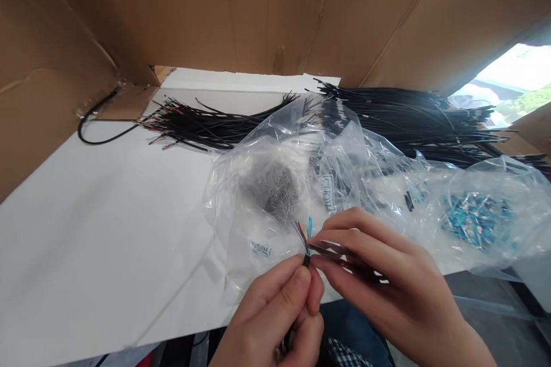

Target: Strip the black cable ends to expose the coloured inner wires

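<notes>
Cable [306,261], black-sheathed, points its stripped end upward between the two hands, near the table's [107,252] front edge. The left hand [275,312] pinches the sheath between thumb and fingers, just below the exposed wires [302,230]; the right hand [396,275] grips a slim metal tool [329,250], apparently tweezers, its tip at the wires. Whether the tip clamps a strand cannot be told. For good control, hold the sheath firmly close to the wires, and guide the tip without nicking insulation. One bag label [328,193] seems to begin "CHO", the remainder unclear; the lower label [260,249] is illegible.
</notes>
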`<control>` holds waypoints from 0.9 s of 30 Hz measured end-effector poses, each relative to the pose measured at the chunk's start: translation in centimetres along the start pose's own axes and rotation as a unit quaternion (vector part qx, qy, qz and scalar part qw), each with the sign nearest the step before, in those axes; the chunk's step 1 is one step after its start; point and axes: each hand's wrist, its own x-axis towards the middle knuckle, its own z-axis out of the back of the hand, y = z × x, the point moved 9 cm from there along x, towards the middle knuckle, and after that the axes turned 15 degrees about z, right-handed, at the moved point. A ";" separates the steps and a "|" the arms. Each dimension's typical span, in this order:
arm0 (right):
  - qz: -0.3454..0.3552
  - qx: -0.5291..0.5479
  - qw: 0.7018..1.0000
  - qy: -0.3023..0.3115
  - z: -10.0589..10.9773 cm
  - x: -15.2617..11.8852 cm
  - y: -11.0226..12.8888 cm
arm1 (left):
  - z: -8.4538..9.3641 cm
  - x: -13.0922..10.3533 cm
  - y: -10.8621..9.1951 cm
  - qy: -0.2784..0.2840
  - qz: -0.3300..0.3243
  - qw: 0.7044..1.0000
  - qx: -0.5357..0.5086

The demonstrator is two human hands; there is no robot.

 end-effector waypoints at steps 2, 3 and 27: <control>-0.003 -0.002 0.999 0.036 -0.1 0.0 0.1 | 0.1 0.1 0.3 -0.002 -0.006 1.000 0.005; -0.011 0.005 0.999 0.052 -0.1 0.0 0.0 | 0.1 0.1 0.4 -0.004 -0.005 1.000 0.007; 0.079 -0.241 0.952 0.172 0.5 0.3 4.3 | -1.0 -2.5 1.0 -0.116 -0.040 0.981 0.147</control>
